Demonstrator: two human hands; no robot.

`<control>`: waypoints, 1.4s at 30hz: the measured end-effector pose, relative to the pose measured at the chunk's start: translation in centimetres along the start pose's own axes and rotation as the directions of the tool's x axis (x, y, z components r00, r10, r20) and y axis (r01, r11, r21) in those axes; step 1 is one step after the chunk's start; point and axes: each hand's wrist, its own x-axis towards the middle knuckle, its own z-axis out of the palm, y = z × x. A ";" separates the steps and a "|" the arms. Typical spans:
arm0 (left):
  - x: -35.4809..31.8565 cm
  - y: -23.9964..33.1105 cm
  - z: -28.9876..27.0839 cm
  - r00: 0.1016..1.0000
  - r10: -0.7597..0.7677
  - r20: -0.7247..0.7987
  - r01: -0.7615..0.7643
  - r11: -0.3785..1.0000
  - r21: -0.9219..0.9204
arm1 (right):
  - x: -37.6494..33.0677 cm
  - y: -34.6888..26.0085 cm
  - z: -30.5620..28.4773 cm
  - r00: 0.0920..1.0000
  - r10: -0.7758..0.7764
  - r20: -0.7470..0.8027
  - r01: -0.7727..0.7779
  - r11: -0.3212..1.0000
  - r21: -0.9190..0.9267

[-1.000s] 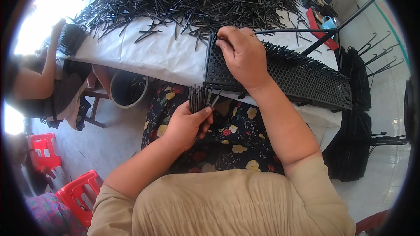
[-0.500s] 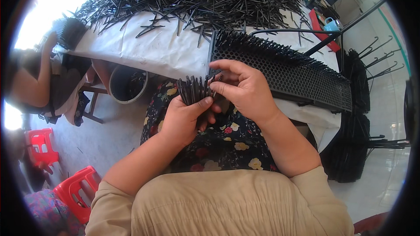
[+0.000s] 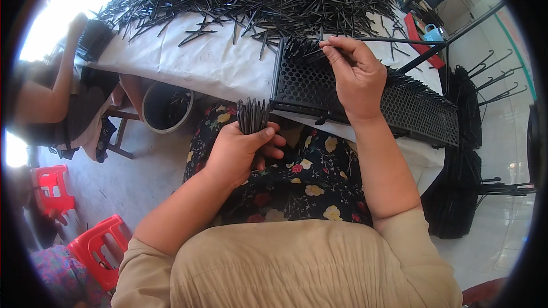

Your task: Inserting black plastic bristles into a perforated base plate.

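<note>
My left hand (image 3: pixel 242 151) is closed round an upright bundle of thin black sticks (image 3: pixel 252 117) over my lap. Over a long black rack full of holes (image 3: pixel 308 88), my right hand (image 3: pixel 358 71) pinches one thin black stick (image 3: pixel 323 44) between thumb and fingertips; most of that stick is hidden. Rows of similar black sticks (image 3: pixel 299 51) stand in the holes along the rack's far side. The near rows of holes show bare. The rack lies tilted on the edge of a table covered in white sheeting (image 3: pixel 205 65).
A large heap of black sticks (image 3: pixel 257 0) covers the table's far part. A black metal bar (image 3: pixel 388 39) crosses behind the rack. To the left are a bucket (image 3: pixel 149 128), a co-worker's arm (image 3: pixel 57 88) and red stools (image 3: pixel 94 251). Hooked rods (image 3: pixel 502 80) stick out at right.
My right hand has moved from beside the bundle up and away to the rack's far rows, with a stick in its fingers. The left hand keeps the bundle in nearly the same place.
</note>
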 end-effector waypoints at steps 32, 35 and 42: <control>-0.1 -0.1 0.7 0.992 0.049 0.117 -0.058 0.996 0.074 | -3.5 -4.7 -0.6 0.754 0.535 0.382 -0.641 0.726 0.249; 0.1 0.9 1.6 0.992 -0.004 0.129 -0.016 0.988 0.152 | -1.8 -2.7 -2.1 0.918 0.385 0.091 -0.396 0.893 0.213; 1.4 1.1 1.8 0.975 -0.155 0.159 0.150 0.988 0.042 | -1.5 0.5 -2.2 0.995 0.092 -0.028 -0.095 0.991 -0.097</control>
